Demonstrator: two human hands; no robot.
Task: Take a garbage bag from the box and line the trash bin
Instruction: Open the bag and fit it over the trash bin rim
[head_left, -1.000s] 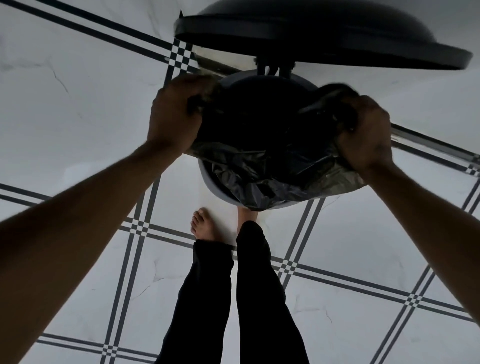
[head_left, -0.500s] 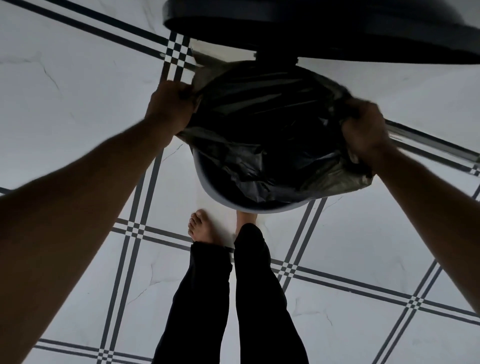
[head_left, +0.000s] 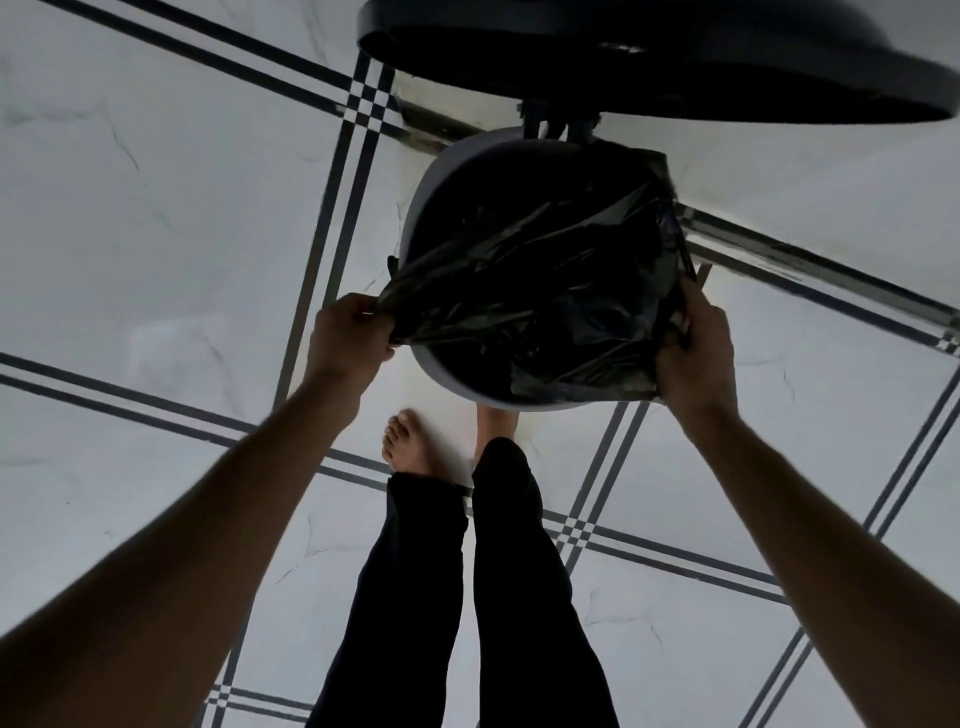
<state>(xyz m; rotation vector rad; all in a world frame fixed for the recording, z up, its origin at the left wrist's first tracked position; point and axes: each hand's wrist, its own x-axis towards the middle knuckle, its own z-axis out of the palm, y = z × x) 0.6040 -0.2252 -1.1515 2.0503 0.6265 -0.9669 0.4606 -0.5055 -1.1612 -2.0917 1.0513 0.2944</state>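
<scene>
One tiled floor (head_left: 156, 208) carries everything we see: one round trash bin (head_left: 441, 171) with its dark lid (head_left: 649, 67) raised and cut off by the top edge, and one black garbage bag (head_left: 530, 291) spread over the bin's mouth. Our right foot is partly hidden under the bin. Our left hand (head_left: 345, 338) pinches the bag's near-left edge; our right hand (head_left: 696, 353) grips its near-right edge against the rim, both arms outstretched.

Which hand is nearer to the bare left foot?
Left. The left hand is just above and left of the foot; the right hand is farther, across the bin.
</scene>
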